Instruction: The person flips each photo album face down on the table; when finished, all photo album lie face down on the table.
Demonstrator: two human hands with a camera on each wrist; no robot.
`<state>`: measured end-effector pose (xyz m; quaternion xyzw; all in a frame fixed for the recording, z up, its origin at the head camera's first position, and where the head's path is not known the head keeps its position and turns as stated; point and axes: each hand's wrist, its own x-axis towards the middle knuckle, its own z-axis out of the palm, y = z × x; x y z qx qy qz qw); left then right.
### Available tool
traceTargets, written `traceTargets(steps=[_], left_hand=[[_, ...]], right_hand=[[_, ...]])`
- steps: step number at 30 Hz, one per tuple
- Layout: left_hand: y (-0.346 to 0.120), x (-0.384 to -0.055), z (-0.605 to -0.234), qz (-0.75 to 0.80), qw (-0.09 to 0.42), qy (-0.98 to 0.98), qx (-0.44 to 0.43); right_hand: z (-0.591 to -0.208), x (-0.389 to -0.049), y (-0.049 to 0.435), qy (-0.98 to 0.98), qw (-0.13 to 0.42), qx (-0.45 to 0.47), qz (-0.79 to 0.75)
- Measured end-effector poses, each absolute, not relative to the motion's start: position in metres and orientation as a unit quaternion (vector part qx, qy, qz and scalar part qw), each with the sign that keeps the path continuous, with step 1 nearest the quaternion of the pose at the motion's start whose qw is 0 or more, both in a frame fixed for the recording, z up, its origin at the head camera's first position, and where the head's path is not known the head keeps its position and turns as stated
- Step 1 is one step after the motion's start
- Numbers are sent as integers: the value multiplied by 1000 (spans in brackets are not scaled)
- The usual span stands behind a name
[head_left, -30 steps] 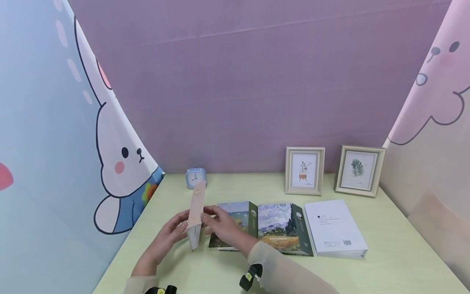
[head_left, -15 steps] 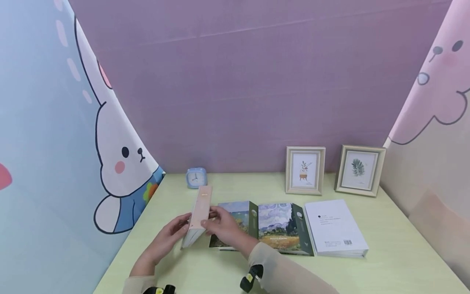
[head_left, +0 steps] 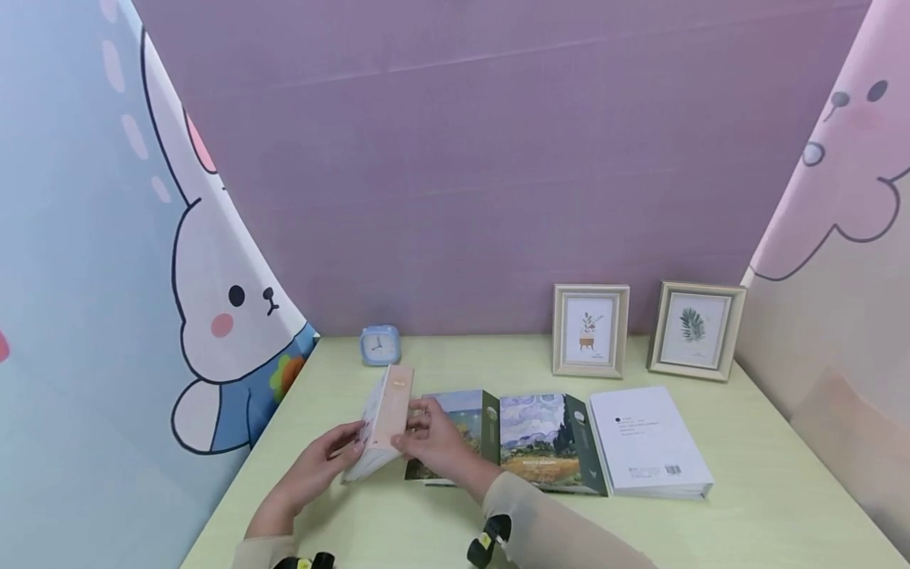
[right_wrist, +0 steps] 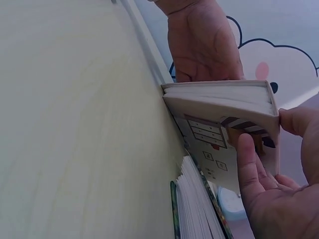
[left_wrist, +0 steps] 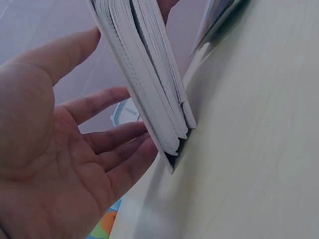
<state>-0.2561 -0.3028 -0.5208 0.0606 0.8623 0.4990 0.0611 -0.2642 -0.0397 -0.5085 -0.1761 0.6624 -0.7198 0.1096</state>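
A pale pink photo album (head_left: 395, 407) is tilted above the left part of the table, its spine facing up. My right hand (head_left: 442, 442) pinches it, thumb on the spine edge and fingers on the cover with a printed window and awning, seen in the right wrist view. My left hand (left_wrist: 65, 134) touches the opposite cover with thumb and fingertips, the fingers loosely extended. White page edges (left_wrist: 144, 74) show in the left wrist view. Just right of it lies a photo album with a seascape cover (head_left: 458, 411), partly hidden behind my right hand.
Beside the seascape album lie a landscape-covered photo album (head_left: 535, 435) and a white album (head_left: 647, 438) in a row. Behind stand a blue alarm clock (head_left: 380, 345) and two picture frames (head_left: 556, 332), (head_left: 697, 330). A purple backdrop (head_left: 455, 174) closes off the table's back edge.
The pink album has tilted, its lower edge swinging left and its spine shifting slightly right, so its left cover now shows. Both hands keep contact; the left has shifted slightly left.
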Motion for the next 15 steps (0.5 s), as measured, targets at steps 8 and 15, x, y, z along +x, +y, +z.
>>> traceTargets(steps=[8, 15], left_hand=[[-305, -257, -523, 474, 62, 878, 35], [-307, -256, -525, 470, 62, 880, 25]], right_hand=[[-513, -267, -37, 674, 100, -165, -713], [-514, -267, -34, 724, 75, -163, -666]])
